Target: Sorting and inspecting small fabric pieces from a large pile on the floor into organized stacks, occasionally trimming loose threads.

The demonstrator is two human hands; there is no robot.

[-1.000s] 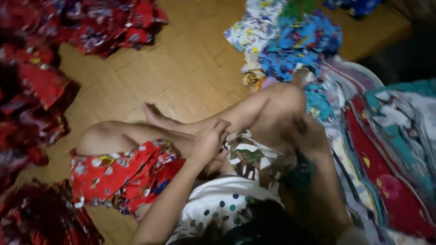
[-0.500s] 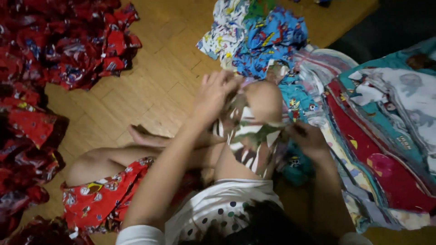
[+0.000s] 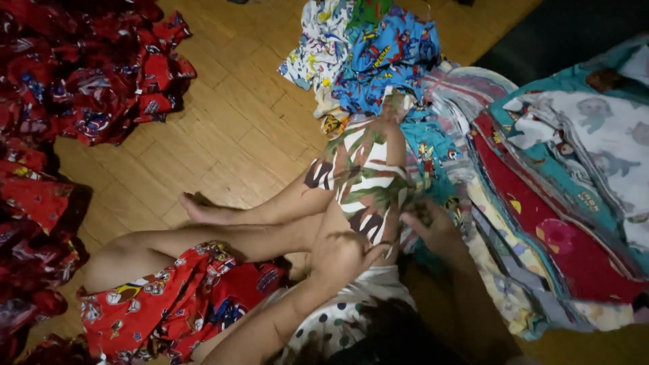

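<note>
A child in a dotted white top (image 3: 341,318) sits in front of me on the wood floor, bare legs stretched to the left. A white, green and black patterned garment (image 3: 365,179) covers the child's raised knee. My left hand (image 3: 346,251) grips its lower edge at the thigh. My right hand (image 3: 433,226) holds the same garment's right side, partly in shadow. Red printed shorts (image 3: 176,304) lie over the child's other thigh.
Heaps of red printed cloth (image 3: 74,74) fill the left side. A pile of blue and white printed garments (image 3: 378,54) lies beyond the knee. Stacked flat fabrics in red, teal and white (image 3: 568,189) spread along the right. Bare wood floor (image 3: 236,128) lies between.
My left hand has dropped from the top of the child's knee to the thigh. The patterned garment now sits over the knee. The view has shifted slightly.
</note>
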